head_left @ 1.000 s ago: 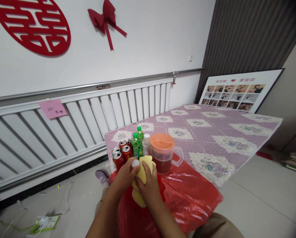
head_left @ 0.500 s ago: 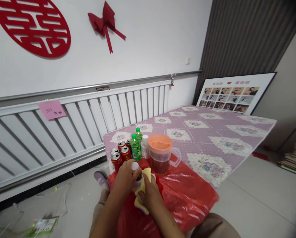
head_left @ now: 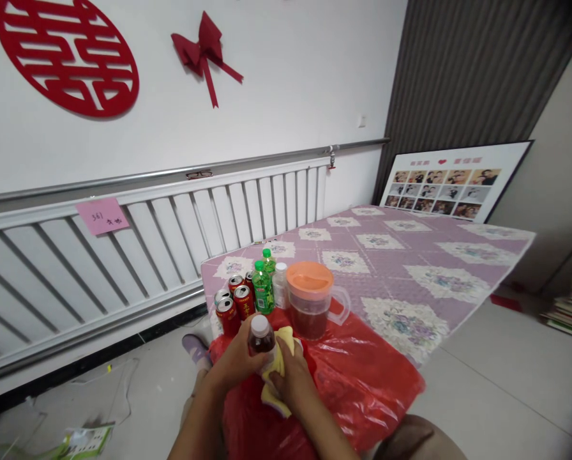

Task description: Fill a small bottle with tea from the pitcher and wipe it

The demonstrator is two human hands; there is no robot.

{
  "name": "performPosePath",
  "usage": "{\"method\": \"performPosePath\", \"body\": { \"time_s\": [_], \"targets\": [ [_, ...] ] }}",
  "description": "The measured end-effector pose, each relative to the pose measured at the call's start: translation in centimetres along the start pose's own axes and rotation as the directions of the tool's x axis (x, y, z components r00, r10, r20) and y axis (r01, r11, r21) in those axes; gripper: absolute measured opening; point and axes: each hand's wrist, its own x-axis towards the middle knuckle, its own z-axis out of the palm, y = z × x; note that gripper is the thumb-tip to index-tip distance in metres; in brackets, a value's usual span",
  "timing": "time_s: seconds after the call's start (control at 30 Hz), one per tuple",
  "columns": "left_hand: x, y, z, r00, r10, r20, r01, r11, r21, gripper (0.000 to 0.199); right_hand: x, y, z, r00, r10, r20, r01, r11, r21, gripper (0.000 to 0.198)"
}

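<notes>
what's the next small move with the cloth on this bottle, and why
Probably slide the yellow cloth up and around the bottle. The left hand grips the bottle's lower body, the right hand presses the cloth against its right side, and the shoulder and white cap are uncovered.
</notes>
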Motion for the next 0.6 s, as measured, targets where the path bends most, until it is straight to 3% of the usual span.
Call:
{"method": "performPosePath", "body": {
  "time_s": [0.17, 0.3, 0.4, 0.5, 0.6],
  "targets": [
    [-0.2, -0.7, 0.4, 0.997, -0.043, -0.067, 0.041, 0.999, -0.032, 0.067, 1.0, 0.7, -0.8, 0.999, 0.026, -0.030, -0.021, 0.990, 0.142, 0.061],
    [-0.2, -0.8, 1.3, 0.987, -0.051, -0.150, 0.052, 0.999, 0.000, 0.067, 1.2, -0.6, -1.7, 0.988, 0.080, -0.130, -0.053, 0.978, 0.203, 0.053],
    [-0.1, -1.0, 1.9, 0.972, 0.029, -0.233, -0.013, 0.998, 0.069, 0.061, 0.9, -2.7, -2.1, 0.985, -0.015, -0.171, 0.044, 0.985, 0.169, 0.052],
    [0.0, -1.3, 2.2, 0.965, 0.089, -0.248, -0.066, 0.993, 0.097, 0.059, 1.1, -4.3, -2.3, 0.985, -0.125, -0.117, 0.135, 0.987, 0.085, 0.051],
    [0.0, -1.3, 2.1, 0.961, 0.092, -0.260, -0.063, 0.991, 0.116, 0.059, 1.9, -4.2, -2.4, 0.991, -0.125, -0.057, 0.129, 0.989, 0.074, 0.047]
  ]
}}
